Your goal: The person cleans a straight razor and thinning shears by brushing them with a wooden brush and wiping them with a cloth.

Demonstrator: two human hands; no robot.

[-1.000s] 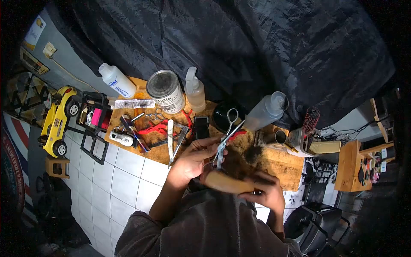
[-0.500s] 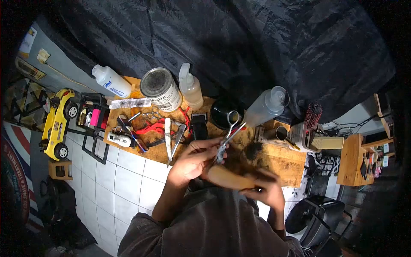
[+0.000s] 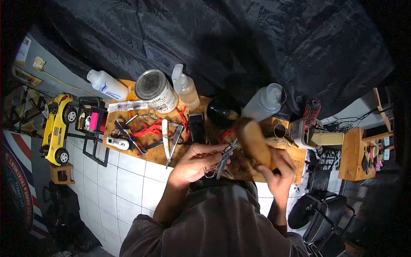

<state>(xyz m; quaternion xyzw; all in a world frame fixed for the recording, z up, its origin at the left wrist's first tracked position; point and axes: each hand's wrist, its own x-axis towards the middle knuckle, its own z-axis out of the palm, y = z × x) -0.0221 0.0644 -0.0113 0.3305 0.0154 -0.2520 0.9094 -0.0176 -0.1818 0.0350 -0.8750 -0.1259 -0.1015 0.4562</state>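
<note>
My left hand (image 3: 200, 162) is closed on metal scissors (image 3: 223, 161) near the front edge of the wooden table (image 3: 150, 155); their finger rings point down toward me. Just to the right, my right hand (image 3: 280, 172) grips a brown brush (image 3: 255, 143), its far end slightly blurred and raised over the table. Behind the brush stand a black bowl (image 3: 222, 112) and a clear bottle (image 3: 262, 105). Left of my left hand lie a black clipper (image 3: 197, 127) and an open straight razor (image 3: 166, 139).
On the table's left are a large can (image 3: 157, 91), a spray bottle (image 3: 187, 88), a white bottle (image 3: 107, 85), a white comb (image 3: 127, 106) and a white trimmer (image 3: 117, 142). A metal cup (image 3: 280, 130) and a red-black round brush (image 3: 312, 110) stand at right.
The brush in my right hand has swung up and right, away from my left hand. The scissors have turned, their rings now low instead of up. The view has shifted slightly.
</note>
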